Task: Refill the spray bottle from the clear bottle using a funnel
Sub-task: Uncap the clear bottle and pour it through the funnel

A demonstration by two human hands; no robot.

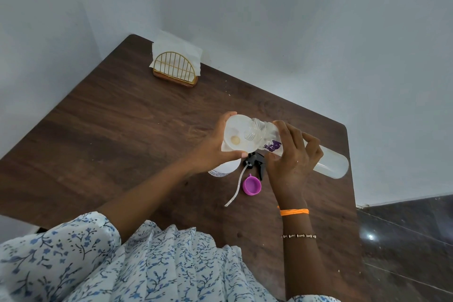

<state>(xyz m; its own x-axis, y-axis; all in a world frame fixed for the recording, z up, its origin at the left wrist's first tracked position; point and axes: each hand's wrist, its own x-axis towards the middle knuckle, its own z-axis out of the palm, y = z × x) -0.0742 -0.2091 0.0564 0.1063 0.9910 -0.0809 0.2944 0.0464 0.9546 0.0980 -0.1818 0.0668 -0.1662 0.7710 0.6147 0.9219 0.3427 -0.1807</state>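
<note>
My left hand grips a white funnel that sits on top of the white spray bottle standing on the table. My right hand holds the clear bottle tipped almost flat, its open mouth over the funnel's bowl. A purple mark shows on the clear bottle's side. The black spray head with its long white dip tube lies on the table beneath my hands. A purple cap lies beside it, open side up.
A dark wooden table stands against pale walls. A gold wire napkin holder with white napkins stands at the far corner. Dark floor tiles show to the right of the table's edge.
</note>
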